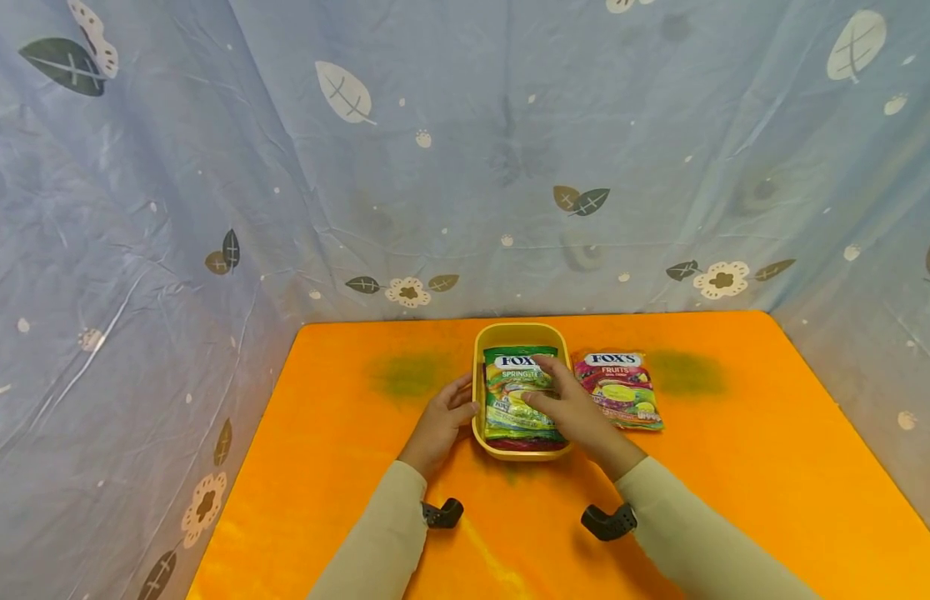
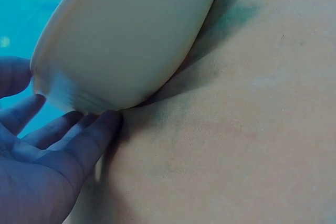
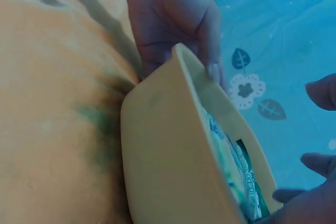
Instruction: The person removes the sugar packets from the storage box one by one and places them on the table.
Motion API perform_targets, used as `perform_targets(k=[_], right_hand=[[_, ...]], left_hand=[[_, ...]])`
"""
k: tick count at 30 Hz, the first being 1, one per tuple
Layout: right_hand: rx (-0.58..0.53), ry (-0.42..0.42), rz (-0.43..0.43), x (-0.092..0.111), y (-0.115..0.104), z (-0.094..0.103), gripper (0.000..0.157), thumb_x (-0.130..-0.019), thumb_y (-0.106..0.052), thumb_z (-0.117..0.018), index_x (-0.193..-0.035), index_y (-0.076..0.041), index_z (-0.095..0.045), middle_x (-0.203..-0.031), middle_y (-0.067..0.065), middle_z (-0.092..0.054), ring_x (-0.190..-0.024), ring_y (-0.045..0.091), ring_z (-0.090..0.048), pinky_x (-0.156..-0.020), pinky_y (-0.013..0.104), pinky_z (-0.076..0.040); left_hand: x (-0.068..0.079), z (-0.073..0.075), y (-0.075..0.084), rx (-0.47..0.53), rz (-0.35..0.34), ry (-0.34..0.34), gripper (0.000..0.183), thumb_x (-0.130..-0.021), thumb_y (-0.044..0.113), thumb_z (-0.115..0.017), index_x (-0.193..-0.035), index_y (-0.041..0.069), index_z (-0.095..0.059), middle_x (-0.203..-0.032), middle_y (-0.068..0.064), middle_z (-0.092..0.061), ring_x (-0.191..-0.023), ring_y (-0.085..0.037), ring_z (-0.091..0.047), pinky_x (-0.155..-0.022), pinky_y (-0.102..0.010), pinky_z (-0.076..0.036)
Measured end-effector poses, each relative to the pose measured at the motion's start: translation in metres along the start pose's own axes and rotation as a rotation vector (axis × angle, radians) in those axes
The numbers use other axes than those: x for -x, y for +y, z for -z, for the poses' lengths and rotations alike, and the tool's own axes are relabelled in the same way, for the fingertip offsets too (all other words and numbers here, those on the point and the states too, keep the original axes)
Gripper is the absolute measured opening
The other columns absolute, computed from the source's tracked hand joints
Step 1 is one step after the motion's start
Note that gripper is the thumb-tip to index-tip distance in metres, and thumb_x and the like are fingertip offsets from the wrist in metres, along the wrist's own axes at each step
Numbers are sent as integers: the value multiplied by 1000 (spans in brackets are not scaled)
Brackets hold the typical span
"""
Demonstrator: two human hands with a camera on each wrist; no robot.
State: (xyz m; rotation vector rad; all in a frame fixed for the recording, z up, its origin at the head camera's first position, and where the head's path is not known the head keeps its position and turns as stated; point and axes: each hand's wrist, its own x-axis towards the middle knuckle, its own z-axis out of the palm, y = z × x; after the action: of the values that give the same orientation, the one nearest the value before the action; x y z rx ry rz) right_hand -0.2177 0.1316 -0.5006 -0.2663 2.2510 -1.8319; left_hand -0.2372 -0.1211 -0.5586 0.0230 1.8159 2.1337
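Note:
A yellow plastic tub (image 1: 521, 456) with rounded corners stands on the orange table cover. Inside it lies a green Fox's candy packet (image 1: 510, 385), with the dark red edge of another packet (image 1: 510, 445) showing beneath. My left hand (image 1: 438, 423) rests against the tub's left side, fingertips on the outer wall and thumb (image 2: 14, 75) at the rim. Over the right part of the green packet is my right hand (image 1: 579, 413), its fingers spread apart and its fingertips overlapping the packet in the head view. They cover some of the print.
A red and purple Fox's Fruits packet (image 1: 622, 392) lies flat just right of the tub, partly behind my right hand. The orange table cover (image 1: 345, 467) ends at a blue patterned curtain (image 1: 465, 208) behind and on both sides. Each wrist wears a black camera band.

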Motion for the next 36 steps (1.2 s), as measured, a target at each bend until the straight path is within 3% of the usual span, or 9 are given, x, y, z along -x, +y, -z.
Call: perform_targets(k=[6, 12, 19, 25, 36], right_hand=[[78, 51, -79, -4, -1, -3, 73, -112, -26, -65, -171, -9, -26, -177, 25, -14, -157, 52, -25, -122, 70, -26], [111, 64, -151, -10, -2, -10, 77, -109, -33, -67, -170, -10, -27, -175, 27, -18, -152, 53, -35, -118, 71, -34], [86, 80, -100, -11, 1, -13, 76, -109, -26, -68, -169, -3, -27, -174, 29, -19, -159, 50, -21, -124, 66, -23], [53, 110, -86, -8, 4, -8, 71, -109, -26, -69, -166, -3, -33, -171, 29, -21, -156, 53, -26, -121, 65, -32], [12, 129, -126, -12, 4, -3, 66, -109, -21, -69, -165, -3, -38, -172, 28, -24, -158, 50, -23, -124, 64, -28]], left_hand=[[-1, 1, 0, -7, -5, 0, 60, -113, 12, -62, -169, 13, -41, -163, -15, -50, -133, -32, -63, -106, -47, -55], [-3, 3, -3, -15, -18, 9, 60, -112, 10, -62, -168, 9, -42, -162, -18, -51, -132, -34, -62, -105, -48, -56], [-3, 1, -2, -17, -12, 6, 60, -112, 9, -62, -168, 10, -42, -163, -18, -49, -134, -33, -61, -105, -48, -56], [-4, 3, -2, -25, -10, 7, 61, -112, 12, -62, -169, 10, -41, -163, -17, -49, -134, -33, -62, -107, -47, -55], [-5, 3, -4, -12, -14, 3, 61, -112, 10, -63, -169, 11, -41, -162, -17, -50, -134, -33, -62, -106, -46, -55]])
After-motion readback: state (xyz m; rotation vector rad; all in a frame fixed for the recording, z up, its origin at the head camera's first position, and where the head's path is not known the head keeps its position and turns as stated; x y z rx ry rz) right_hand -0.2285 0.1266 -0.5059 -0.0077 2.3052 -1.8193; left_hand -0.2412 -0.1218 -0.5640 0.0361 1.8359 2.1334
